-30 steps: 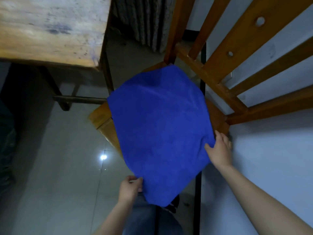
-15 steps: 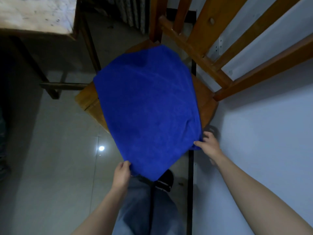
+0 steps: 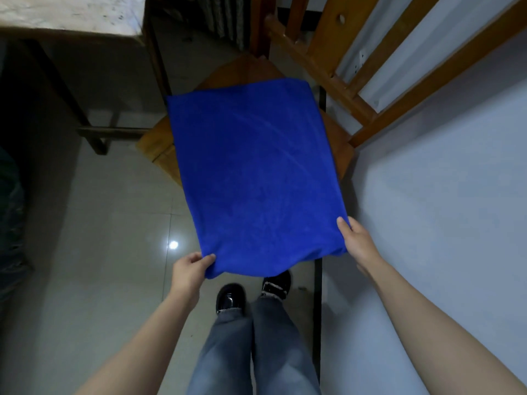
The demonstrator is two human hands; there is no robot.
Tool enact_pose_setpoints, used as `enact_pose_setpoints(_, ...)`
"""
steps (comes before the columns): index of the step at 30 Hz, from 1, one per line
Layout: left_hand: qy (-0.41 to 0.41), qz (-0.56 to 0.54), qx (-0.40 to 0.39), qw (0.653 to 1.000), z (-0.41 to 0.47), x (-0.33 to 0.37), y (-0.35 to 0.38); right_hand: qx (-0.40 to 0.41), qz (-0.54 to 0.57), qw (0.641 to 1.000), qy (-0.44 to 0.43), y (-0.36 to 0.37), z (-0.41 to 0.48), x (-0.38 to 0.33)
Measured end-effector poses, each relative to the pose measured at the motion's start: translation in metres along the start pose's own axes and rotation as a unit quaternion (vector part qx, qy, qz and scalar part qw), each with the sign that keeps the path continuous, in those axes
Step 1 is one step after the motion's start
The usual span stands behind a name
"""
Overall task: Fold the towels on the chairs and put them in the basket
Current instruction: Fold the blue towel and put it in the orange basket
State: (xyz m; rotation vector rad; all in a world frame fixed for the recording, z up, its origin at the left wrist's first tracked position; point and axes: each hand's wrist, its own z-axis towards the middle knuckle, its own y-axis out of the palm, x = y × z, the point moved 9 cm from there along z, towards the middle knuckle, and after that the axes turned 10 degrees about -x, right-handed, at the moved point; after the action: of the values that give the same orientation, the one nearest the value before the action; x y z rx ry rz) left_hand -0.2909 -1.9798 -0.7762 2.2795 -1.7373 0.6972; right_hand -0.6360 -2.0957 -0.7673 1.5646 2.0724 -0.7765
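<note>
A bright blue towel (image 3: pixel 253 172) is spread flat and stretched out over the seat of a wooden chair (image 3: pixel 340 143); its near part hangs past the seat's front edge, above the floor. My left hand (image 3: pixel 189 267) pinches the towel's near left corner. My right hand (image 3: pixel 355 240) grips the near right corner, thumb on top of the cloth. The far edge of the towel lies across the middle of the seat. No basket is in view.
The chair's slatted wooden back (image 3: pixel 356 52) rises at the upper right against a white wall (image 3: pixel 442 195). A worn wooden table (image 3: pixel 71 15) stands at the upper left on dark legs. My shoes (image 3: pixel 231 297) and jeans are on the glossy tiled floor (image 3: pixel 114 252) below the towel.
Both hands have pulled the towel toward me and turned it square, so it now lies straight rather than diagonal. More bare seat shows at the far side.
</note>
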Motion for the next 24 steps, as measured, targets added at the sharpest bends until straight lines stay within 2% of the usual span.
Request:
enact_pose_setpoints(3, 0.036, -0.046, -0.046, 0.997, -0.003, 0.016, -0.004, -0.022, 0.005, 1.000, 0.008, -0.006, -0.012, -0.003)
enact_pose_setpoints(8, 0.072, 0.038, -0.053, 0.995, -0.008, 0.036, -0.024, -0.103, 0.130, 0.982, 0.086, -0.007, -0.038, 0.010)
enact_pose_setpoints(12, 0.016, -0.089, -0.058, 0.994, -0.013, 0.037, -0.025, -0.173, 0.138, 0.971, 0.092, 0.006, -0.069, 0.013)
enact_pose_setpoints(14, -0.047, -0.175, -0.081, 0.980, -0.017, 0.033, -0.016, -0.168, 0.194, 0.964, 0.071, 0.011, -0.077, 0.010)
enact_pose_setpoints(16, -0.067, -0.234, -0.112, 0.963, -0.024, 0.037, -0.014, -0.171, 0.264, 0.948, 0.041, 0.021, -0.087, 0.003)
enact_pose_setpoints(19, -0.002, -0.228, -0.086, 0.970, -0.031, 0.046, -0.025, -0.168, 0.267, 0.948, 0.038, 0.042, -0.095, -0.001)
enact_pose_setpoints(22, 0.064, -0.213, -0.042, 0.974, -0.042, 0.048, -0.035, -0.100, 0.206, 0.972, 0.051, 0.053, -0.088, -0.013)
enact_pose_setpoints(24, 0.101, -0.219, -0.030, 0.970, -0.047, 0.065, -0.034, -0.057, 0.214, 0.974, 0.042, 0.054, -0.076, -0.036)
